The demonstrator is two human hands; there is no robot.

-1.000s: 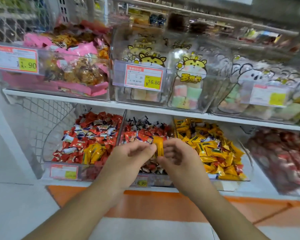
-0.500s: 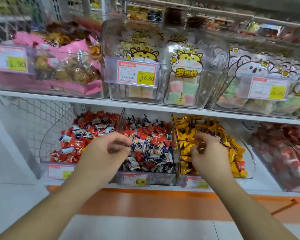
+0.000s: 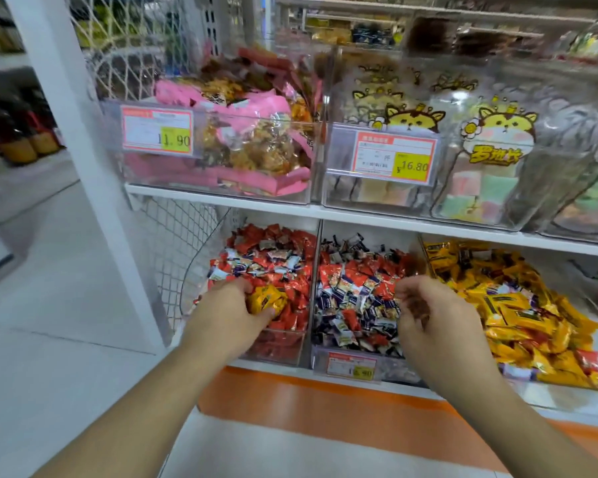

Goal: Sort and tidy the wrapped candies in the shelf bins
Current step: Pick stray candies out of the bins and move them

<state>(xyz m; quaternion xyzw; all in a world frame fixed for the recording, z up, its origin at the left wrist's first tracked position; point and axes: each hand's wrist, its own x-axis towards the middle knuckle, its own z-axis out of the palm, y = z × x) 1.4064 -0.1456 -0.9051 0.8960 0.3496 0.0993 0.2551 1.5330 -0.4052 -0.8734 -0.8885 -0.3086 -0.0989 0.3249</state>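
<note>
Three clear bins sit side by side on the low shelf. The left bin (image 3: 277, 350) holds red and white wrapped candies, and my left hand (image 3: 230, 313) grips yellow wrapped candies (image 3: 266, 300) in it. The middle bin (image 3: 356, 365) holds red, white and dark wrapped candies. My right hand (image 3: 428, 313) hovers over its right side, fingers curled, with nothing visible in them. The right bin (image 3: 563, 386) is full of yellow wrapped candies (image 3: 511, 305).
Above, a white shelf (image 3: 377, 219) carries clear bins of pink snack packs (image 3: 228, 146) and cat-printed marshmallow bags (image 3: 491, 160). A white post (image 3: 83, 167) and wire mesh (image 3: 173, 257) stand at the left. Below runs an orange base strip (image 3: 325, 408).
My left hand moved into the left bin and took hold of yellow candies. My right hand came back from the yellow bin to the middle bin's right side. The view shifted left.
</note>
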